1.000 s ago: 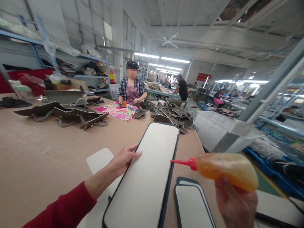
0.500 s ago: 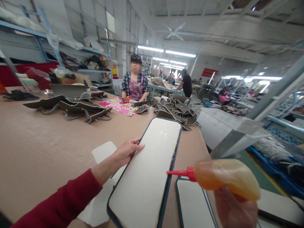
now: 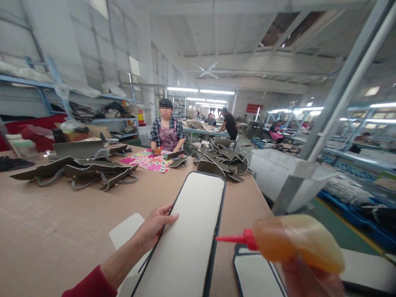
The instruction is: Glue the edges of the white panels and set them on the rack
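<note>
The left hand (image 3: 154,227) is partly closed on the left edge of a long white panel (image 3: 185,239) with a dark rim, thumb flat on the top face, fingers mostly hidden beneath. The panel slants up and away from the person, over the worktop (image 3: 58,222). The right hand (image 3: 309,276), blurred, is curled under a squeeze bottle (image 3: 297,241) of amber liquid, holding it on its side. Its red nozzle (image 3: 232,238) points left, with the tip at the panel's right rim; whether it touches, I cannot tell.

Smaller rimmed panels (image 3: 256,274) lie below the bottle, and a pale sheet (image 3: 126,229) sits behind the left forearm. Farther back are brown bag pieces (image 3: 86,169) with handles, a flowered cloth (image 3: 151,160) and a heap of similar brown pieces (image 3: 221,159). A person in an apron (image 3: 168,134) is at the far side. To the right stands a white bin (image 3: 275,173); shelves (image 3: 119,120) line the left wall.
</note>
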